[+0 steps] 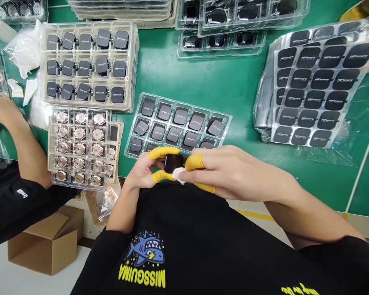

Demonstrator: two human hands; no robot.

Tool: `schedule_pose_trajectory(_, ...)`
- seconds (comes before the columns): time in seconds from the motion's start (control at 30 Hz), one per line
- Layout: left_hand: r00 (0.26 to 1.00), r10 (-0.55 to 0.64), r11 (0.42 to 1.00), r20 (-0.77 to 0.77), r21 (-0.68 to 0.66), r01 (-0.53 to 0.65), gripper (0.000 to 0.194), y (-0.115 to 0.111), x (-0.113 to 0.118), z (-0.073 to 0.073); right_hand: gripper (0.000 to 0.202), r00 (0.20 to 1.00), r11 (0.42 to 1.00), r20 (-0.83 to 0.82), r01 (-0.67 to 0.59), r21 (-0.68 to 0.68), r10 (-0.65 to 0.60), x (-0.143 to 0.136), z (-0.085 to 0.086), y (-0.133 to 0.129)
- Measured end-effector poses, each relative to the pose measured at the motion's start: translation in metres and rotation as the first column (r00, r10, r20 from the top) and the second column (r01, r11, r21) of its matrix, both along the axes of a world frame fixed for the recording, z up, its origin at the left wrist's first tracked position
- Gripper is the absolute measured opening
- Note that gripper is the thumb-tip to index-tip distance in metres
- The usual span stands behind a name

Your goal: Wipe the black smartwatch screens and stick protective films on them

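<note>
My left hand (146, 167), with yellow finger cots on the thumb and a finger, grips a dark watch case (171, 162) by its edges. Its glossy black face is turned up toward me. In my right hand (221, 168), also wearing yellow finger cots, a small crumpled white cloth (179, 174) is pinched against the lower right of the watch case. Both hands are close to my body, at the table's front edge. Just beyond them lies a clear tray (227, 123) of dark square watch cases with printed labels, its near row partly hidden by my hands.
Stacked trays of labelled square watch cases (103, 39) stand back left, with a tray of rose-gold round watch cases (80, 134) nearer. Sheets of black stickers (315, 99) lie right. Trays of dark round faces (217, 16) sit behind. A co-worker's arm (27, 151) reaches in at left.
</note>
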State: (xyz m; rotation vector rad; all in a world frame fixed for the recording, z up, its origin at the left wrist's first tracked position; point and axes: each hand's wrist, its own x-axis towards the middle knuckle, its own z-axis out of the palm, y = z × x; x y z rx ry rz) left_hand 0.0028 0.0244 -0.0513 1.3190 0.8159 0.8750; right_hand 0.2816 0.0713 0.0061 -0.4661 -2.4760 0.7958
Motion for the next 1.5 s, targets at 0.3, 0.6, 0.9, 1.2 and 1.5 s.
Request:
schedule_pose_trajectory(0.3,1.0,-0.02,1.0,0.003,-0.016,0.02,0.071,0.005,-0.004,0.011,0.026,0.968,0.97,-0.053,0.244,0.009,-0.243,0.023,0.006,-0.008)
schedule_pose_trajectory(0.6,0.995,-0.091,0.996,-0.046,-0.015,0.091,0.071,0.006,-0.008,0.012,0.02,0.987,0.976,-0.078,0.148,0.157,-0.137,-0.007,0.006,-0.015)
schedule_pose_trajectory(0.9,0.988,-0.154,0.982,-0.031,0.105,0.156,0.061,0.012,-0.007,0.006,0.022,0.994,0.962,-0.059,0.103,0.252,-0.091,-0.022,0.003,-0.01)
schedule_pose_trajectory(1.2,0.999,-0.035,0.994,0.018,-0.101,0.037,0.068,0.004,-0.005,0.003,0.029,0.955,0.865,-0.001,0.269,0.424,-0.297,-0.021,-0.009,-0.007)
schedule_pose_trajectory(1.5,0.999,0.046,0.992,0.029,-0.123,-0.042,0.075,0.006,-0.012,0.01,0.036,0.862,0.834,-0.12,0.507,0.216,-0.493,0.002,-0.015,-0.03)
